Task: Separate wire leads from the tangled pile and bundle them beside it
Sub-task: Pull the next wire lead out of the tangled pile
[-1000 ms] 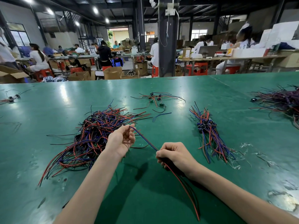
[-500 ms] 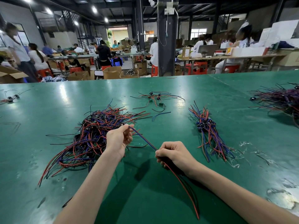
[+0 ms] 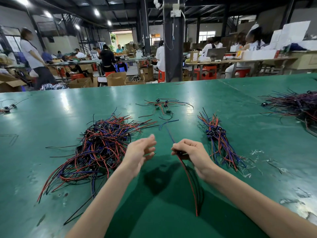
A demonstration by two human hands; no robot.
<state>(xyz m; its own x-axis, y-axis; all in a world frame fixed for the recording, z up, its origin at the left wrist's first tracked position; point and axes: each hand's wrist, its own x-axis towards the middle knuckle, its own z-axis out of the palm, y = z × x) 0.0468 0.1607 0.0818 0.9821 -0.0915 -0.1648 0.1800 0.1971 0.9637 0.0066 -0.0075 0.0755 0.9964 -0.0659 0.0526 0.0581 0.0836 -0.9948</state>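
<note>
A tangled pile of red, blue and black wire leads lies on the green table, left of centre. A sorted bundle of leads lies to the right. My right hand grips one wire lead at its black connector; red and black strands hang toward me and a blue strand runs away from my fingers. My left hand hovers, blurred, beside the pile with fingers spread and nothing in it.
A small cluster of leads lies further back at centre. Another dark tangle fills the right edge. Clear plastic scraps lie right of the bundle. A few leads sit at the far left. People work at benches behind.
My left hand let go of the blue strand and opened, moving right toward my right hand. The blue strand now points away across the table. My right hand keeps its hold.
</note>
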